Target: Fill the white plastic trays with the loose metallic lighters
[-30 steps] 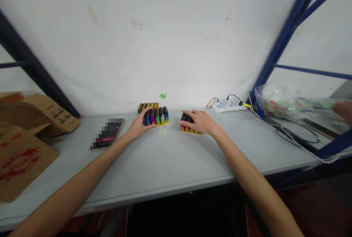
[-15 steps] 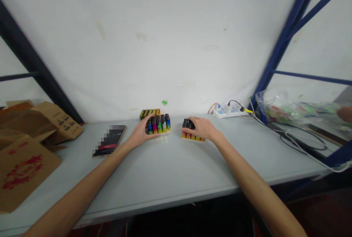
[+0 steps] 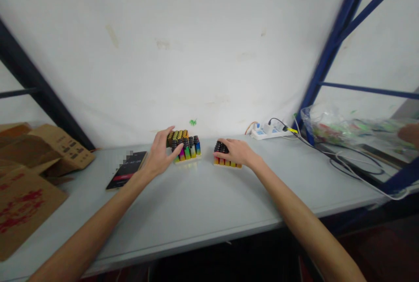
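Note:
A tray of multicoloured lighters (image 3: 189, 149) stands near the wall at the table's middle, with a second tray of yellow-orange lighters (image 3: 178, 135) right behind it. My left hand (image 3: 161, 155) is at the front tray's left side, thumb against it and fingers lifted and apart. A smaller block of orange lighters with black tops (image 3: 222, 154) stands to the right. My right hand (image 3: 238, 152) lies over that block, fingers curled around it.
A dark phone (image 3: 127, 170) lies left of my left hand. Cardboard boxes (image 3: 36, 159) fill the left end of the grey table (image 3: 203, 199). A white power strip (image 3: 270, 130), cables and a plastic bag (image 3: 330, 125) are at the right, by blue shelf posts. Another person's hand (image 3: 409, 133) shows far right.
My left hand has loosened from around the multicoloured tray; its fingers have lifted and spread. My right hand stays on the orange block. The view has shifted slightly.

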`<action>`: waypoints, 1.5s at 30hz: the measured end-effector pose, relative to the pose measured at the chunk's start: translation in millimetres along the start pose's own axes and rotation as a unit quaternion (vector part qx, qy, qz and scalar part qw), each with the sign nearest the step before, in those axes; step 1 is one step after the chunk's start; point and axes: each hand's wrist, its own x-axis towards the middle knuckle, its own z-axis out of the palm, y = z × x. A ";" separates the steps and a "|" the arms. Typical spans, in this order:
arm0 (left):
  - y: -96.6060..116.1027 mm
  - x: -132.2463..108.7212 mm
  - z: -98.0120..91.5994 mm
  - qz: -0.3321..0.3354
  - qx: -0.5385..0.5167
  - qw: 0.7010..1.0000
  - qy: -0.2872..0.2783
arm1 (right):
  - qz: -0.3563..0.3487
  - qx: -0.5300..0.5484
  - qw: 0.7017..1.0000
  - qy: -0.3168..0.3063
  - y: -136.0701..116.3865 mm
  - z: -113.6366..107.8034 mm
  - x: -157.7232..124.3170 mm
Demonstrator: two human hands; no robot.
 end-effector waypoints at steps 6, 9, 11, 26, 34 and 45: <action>29.9 1.2 6.2 0.026 -0.024 0.999 -0.028 | 0.032 -0.016 0.999 0.004 -10.3 -1.5 3.6; 44.7 -2.4 13.6 0.046 -0.050 0.996 -0.052 | 0.092 0.012 0.996 -0.009 -15.9 -2.0 9.9; 55.2 -4.3 19.2 0.046 -0.067 0.994 -0.077 | 0.136 0.041 0.990 -0.022 -15.4 -3.1 15.1; 103.2 -20.0 111.6 -0.146 -0.198 0.941 -0.232 | 0.170 0.145 0.968 -0.114 35.5 -7.0 37.8; 131.2 -18.4 132.4 -0.204 -0.257 0.926 -0.188 | 0.174 0.135 0.968 -0.120 19.1 -8.8 33.4; 123.0 -3.4 133.4 -0.185 -0.236 0.933 -0.199 | 0.173 0.129 0.962 -0.166 24.5 -18.5 36.4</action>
